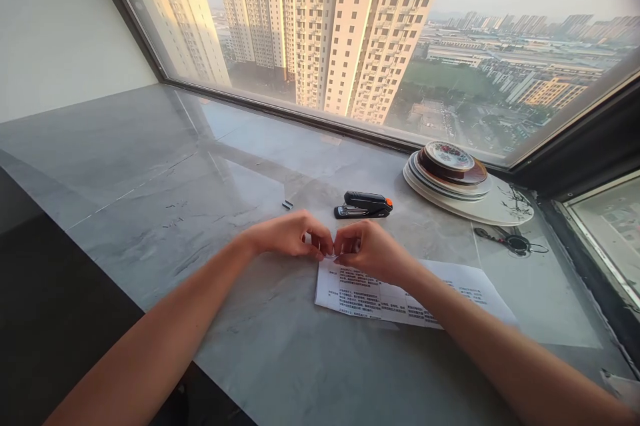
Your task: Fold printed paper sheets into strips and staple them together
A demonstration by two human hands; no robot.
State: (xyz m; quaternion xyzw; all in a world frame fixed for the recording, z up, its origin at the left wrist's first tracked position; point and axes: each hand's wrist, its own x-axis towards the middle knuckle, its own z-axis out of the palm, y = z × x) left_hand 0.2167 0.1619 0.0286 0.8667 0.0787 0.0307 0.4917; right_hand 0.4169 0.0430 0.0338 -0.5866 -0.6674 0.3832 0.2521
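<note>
Left to right across the grey surface (250, 339): dark strips (287, 205), too small to identify, between the front and far edges; the left hand (296, 235), thumb and fingers pinching the upper left corner of the printed paper (377, 297); a black stapler (364, 205), nearer the far edge; the right hand (369, 247), pinching the same corner; the paper's remainder, extending beneath the right forearm (465, 319) toward the right edge; stacked plates (445, 179), at the far right corner.
</note>
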